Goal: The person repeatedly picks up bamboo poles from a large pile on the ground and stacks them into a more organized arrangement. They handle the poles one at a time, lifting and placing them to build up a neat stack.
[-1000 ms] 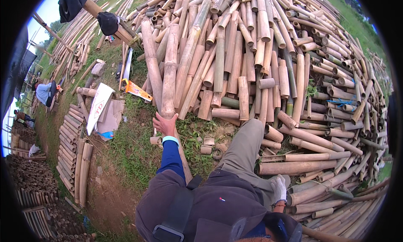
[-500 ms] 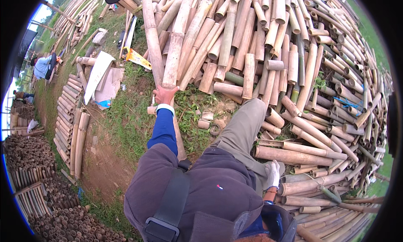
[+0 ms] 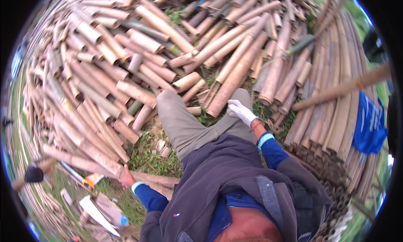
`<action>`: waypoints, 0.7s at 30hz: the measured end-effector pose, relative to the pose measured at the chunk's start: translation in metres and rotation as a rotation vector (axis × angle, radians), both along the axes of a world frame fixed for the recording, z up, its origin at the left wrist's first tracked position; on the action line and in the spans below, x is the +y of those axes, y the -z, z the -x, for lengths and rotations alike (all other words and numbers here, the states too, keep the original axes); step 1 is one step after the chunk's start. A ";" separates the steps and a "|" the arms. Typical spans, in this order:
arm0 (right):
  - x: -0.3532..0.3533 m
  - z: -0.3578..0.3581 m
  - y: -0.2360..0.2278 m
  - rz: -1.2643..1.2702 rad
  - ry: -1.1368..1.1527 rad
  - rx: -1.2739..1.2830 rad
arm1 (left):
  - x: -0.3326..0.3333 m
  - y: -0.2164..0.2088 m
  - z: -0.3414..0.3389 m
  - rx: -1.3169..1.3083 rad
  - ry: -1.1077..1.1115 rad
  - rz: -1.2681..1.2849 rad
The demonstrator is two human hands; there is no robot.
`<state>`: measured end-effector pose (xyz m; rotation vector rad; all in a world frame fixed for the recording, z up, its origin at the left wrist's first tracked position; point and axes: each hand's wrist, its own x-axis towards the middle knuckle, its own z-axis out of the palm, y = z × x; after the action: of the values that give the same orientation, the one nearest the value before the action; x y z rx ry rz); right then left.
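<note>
My left hand (image 3: 126, 177), bare with a light cuff at the wrist, grips the near end of a thick bamboo pole (image 3: 94, 153), thumb and fingers around it. That pole reaches away to the left along the pile's edge. Beneath the hand, another bamboo length (image 3: 155, 180) runs toward my body. In a white glove, my right hand (image 3: 242, 112) lies on my right knee, fingers stretched out and holding nothing. Just beyond it is a thick cut bamboo piece (image 3: 237, 76), apart from the hand.
A large heap of cut bamboo (image 3: 109, 74) spreads ahead. Long poles (image 3: 336, 86) lie at the right, near a blue bag (image 3: 369, 124) and a slanting pole (image 3: 344, 86). At lower left are a white sheet (image 3: 97, 214), cardboard (image 3: 110, 209) and an orange-and-white flat object (image 3: 93, 180).
The view has swung to the right, bringing the blue bag and long poles into sight. My left hand stays at the bamboo pole's end, and my right hand still rests on my leg.
</note>
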<state>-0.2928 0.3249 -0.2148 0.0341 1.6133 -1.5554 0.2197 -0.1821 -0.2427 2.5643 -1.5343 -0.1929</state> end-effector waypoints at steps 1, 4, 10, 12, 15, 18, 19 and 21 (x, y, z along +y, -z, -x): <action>0.017 -0.001 -0.007 -0.035 0.056 0.002 | 0.003 0.005 0.019 -0.018 0.043 -0.010; 0.043 0.012 -0.004 -0.090 0.129 0.085 | 0.009 0.014 0.006 -0.187 0.116 0.119; 0.121 0.049 0.033 -0.993 0.543 0.587 | 0.037 -0.012 0.059 -0.291 0.212 0.219; 0.138 0.073 0.029 -1.041 0.463 0.472 | 0.042 -0.017 0.075 -0.264 0.306 0.252; 0.170 0.100 0.043 -1.206 0.502 0.487 | 0.058 -0.031 0.133 -0.204 0.546 0.220; 0.151 0.132 0.038 -1.282 0.457 0.483 | 0.063 -0.018 0.149 -0.171 0.726 0.369; 0.145 0.141 0.034 -1.330 0.374 0.446 | 0.073 -0.020 0.160 -0.109 0.706 0.264; 0.163 0.150 0.049 -1.353 0.317 0.383 | 0.103 -0.041 0.201 0.010 0.884 0.262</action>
<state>-0.4428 0.4880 -0.2638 0.7744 2.7807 -0.3914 0.0185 -0.0793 -0.2021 1.5447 -2.3853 -0.0825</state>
